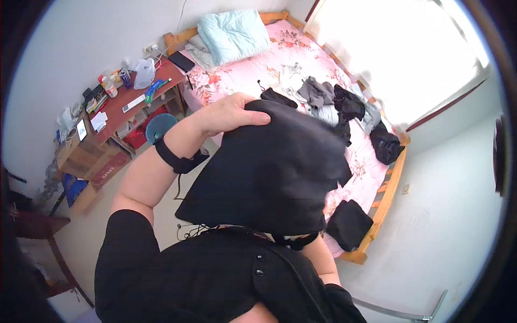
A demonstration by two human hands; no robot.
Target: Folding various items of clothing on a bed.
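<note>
A piece of black fabric, seemingly a garment, (270, 173) hangs spread out in front of my chest. My left hand (238, 115) grips its upper edge, with the thumb lying over the front. My right hand is hidden behind the fabric; only the right forearm (321, 258) shows below it. On the bed's pink floral sheet (359, 165), a folded black cloth (349, 225) lies near the foot corner. Beyond the held fabric are crumpled clothes, among them a grey one (317, 92) and a black one (385, 143).
A folded light-blue quilt (234, 36) lies at the bed's far end. The wooden bed rail (381, 218) runs along the right. At the left stand a reddish desk (133, 95) with bottles and papers, and a teal bin (160, 126). Cables lie on the floor.
</note>
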